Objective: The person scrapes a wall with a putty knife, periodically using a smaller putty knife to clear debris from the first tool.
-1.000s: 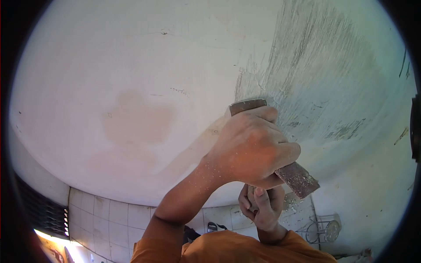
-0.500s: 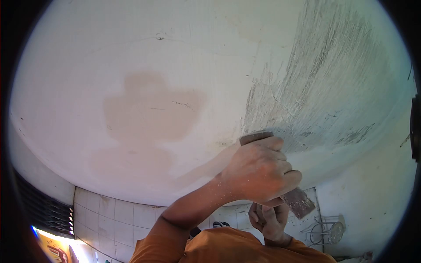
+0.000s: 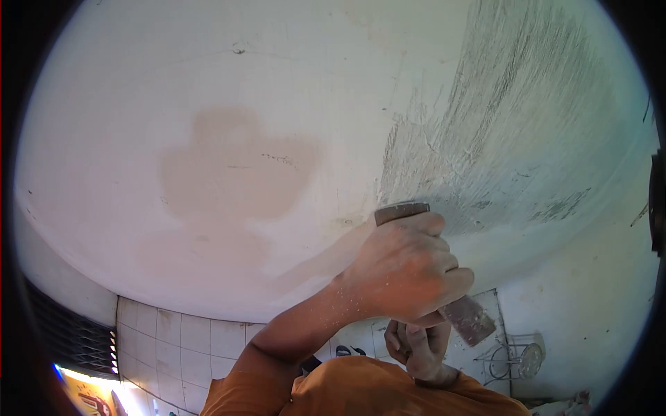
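My left hand (image 3: pixel 409 267) is wrapped round a long, flat, dusty brown sanding block (image 3: pixel 470 321), whose two ends stick out past the fingers. The upper end lies at the lower edge of a grey, streaked patch (image 3: pixel 499 125) on the pale wall (image 3: pixel 347 62). White dust speckles my left wrist and the block's lower end. Below, close to my orange shirt, my right hand (image 3: pixel 422 347) is closed with its fingers curled and the thumb against them. Its inside is hidden, and the block's lower part is just above it.
White floor tiles (image 3: pixel 201 336) run along the wall's foot. A small round-topped metal stand (image 3: pixel 517 359) is at lower right, beside another wall section. A dark lattice grille (image 3: pixel 69 326) and a bright yellow area (image 3: pixel 90 392) show at lower left. Shadows fall across the wall.
The view has shifted slightly, so wall marks appear higher and further left. Against the wall, my left hand and the block have moved slightly down and right. My right hand stays curled near my shirt.
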Action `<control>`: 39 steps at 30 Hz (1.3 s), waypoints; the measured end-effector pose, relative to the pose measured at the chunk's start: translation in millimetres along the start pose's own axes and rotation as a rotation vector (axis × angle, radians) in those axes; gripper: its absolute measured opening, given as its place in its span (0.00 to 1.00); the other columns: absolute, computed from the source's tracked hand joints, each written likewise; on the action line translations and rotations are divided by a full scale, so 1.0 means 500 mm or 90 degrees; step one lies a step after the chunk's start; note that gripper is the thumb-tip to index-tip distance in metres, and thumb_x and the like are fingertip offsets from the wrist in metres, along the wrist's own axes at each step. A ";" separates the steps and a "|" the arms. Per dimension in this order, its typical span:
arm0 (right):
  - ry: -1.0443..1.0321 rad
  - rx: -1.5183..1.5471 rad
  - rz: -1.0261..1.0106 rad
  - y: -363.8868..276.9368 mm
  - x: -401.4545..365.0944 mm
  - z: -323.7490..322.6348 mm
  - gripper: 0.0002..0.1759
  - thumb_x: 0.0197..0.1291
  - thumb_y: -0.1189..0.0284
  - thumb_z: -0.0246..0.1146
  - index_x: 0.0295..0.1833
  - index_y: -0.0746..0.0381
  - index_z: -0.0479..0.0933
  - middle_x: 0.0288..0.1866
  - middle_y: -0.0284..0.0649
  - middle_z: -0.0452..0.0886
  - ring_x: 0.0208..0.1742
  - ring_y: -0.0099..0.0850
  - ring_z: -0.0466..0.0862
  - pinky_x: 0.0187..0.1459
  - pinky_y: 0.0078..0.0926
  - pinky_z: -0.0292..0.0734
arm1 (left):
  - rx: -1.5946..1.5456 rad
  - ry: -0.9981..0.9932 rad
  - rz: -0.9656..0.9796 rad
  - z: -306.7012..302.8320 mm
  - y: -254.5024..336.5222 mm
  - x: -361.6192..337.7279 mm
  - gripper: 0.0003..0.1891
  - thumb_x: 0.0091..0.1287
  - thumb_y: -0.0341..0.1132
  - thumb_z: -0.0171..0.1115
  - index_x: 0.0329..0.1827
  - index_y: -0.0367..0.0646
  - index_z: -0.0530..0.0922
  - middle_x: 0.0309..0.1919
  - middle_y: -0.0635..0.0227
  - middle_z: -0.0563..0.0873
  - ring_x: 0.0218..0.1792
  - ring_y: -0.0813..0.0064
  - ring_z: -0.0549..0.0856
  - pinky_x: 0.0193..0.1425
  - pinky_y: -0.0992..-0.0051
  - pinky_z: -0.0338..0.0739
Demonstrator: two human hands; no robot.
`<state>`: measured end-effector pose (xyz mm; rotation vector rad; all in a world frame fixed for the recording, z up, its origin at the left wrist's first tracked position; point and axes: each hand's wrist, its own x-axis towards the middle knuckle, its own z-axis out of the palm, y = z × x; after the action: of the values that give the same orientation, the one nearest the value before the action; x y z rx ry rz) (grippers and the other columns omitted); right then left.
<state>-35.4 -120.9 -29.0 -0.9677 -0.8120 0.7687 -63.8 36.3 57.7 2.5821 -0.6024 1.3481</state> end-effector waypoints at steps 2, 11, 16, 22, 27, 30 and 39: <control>-0.009 -0.018 0.015 -0.003 -0.004 -0.005 0.18 0.71 0.66 0.53 0.52 0.73 0.66 0.15 0.29 0.58 0.12 0.20 0.61 0.10 0.17 0.56 | -0.023 0.000 0.019 -0.010 -0.008 0.016 0.09 0.41 0.42 0.59 0.17 0.50 0.68 0.12 0.77 0.64 0.15 0.79 0.70 0.26 0.76 0.64; -0.036 0.012 -0.033 -0.006 0.015 0.008 0.16 0.73 0.65 0.50 0.53 0.70 0.64 0.16 0.28 0.59 0.14 0.18 0.60 0.11 0.16 0.56 | 0.009 0.010 0.018 -0.015 -0.011 0.026 0.11 0.35 0.43 0.61 0.17 0.51 0.69 0.12 0.77 0.64 0.15 0.78 0.69 0.26 0.77 0.64; -0.034 0.021 0.024 -0.003 0.015 0.007 0.17 0.75 0.60 0.48 0.35 0.59 0.65 0.25 0.32 0.67 0.21 0.18 0.64 0.19 0.15 0.56 | 0.029 -0.036 -0.003 -0.009 -0.009 0.015 0.14 0.31 0.43 0.62 0.16 0.51 0.66 0.11 0.77 0.64 0.15 0.76 0.67 0.26 0.75 0.64; -0.021 -0.010 0.031 -0.037 0.014 0.015 0.15 0.75 0.62 0.48 0.36 0.59 0.65 0.26 0.34 0.69 0.20 0.16 0.63 0.18 0.14 0.56 | 0.012 0.015 -0.015 -0.013 -0.003 0.025 0.15 0.28 0.42 0.63 0.17 0.52 0.67 0.13 0.77 0.65 0.16 0.75 0.69 0.26 0.74 0.64; -0.012 0.043 0.062 0.105 -0.018 -0.042 0.16 0.74 0.60 0.50 0.35 0.59 0.66 0.24 0.32 0.68 0.18 0.15 0.62 0.18 0.13 0.54 | 0.045 -0.049 -0.050 0.055 0.013 -0.068 0.14 0.30 0.41 0.64 0.18 0.52 0.69 0.13 0.77 0.66 0.18 0.76 0.72 0.28 0.74 0.66; 0.000 0.044 0.080 0.134 -0.029 -0.054 0.17 0.74 0.58 0.51 0.36 0.59 0.67 0.23 0.31 0.68 0.18 0.15 0.62 0.17 0.13 0.54 | 0.049 -0.067 -0.047 0.094 0.015 -0.113 0.13 0.31 0.41 0.64 0.19 0.51 0.70 0.14 0.77 0.66 0.18 0.75 0.72 0.30 0.74 0.67; 0.023 0.019 0.115 0.073 -0.026 -0.033 0.17 0.74 0.60 0.51 0.34 0.60 0.67 0.23 0.30 0.69 0.18 0.15 0.64 0.17 0.14 0.54 | 0.011 -0.028 -0.049 0.069 0.012 -0.086 0.11 0.34 0.42 0.63 0.20 0.50 0.72 0.13 0.77 0.66 0.17 0.77 0.72 0.29 0.75 0.66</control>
<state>-34.7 -124.9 -70.9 -1.0344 -0.6857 0.9135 -62.4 31.3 2.4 2.6249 -0.4957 1.2820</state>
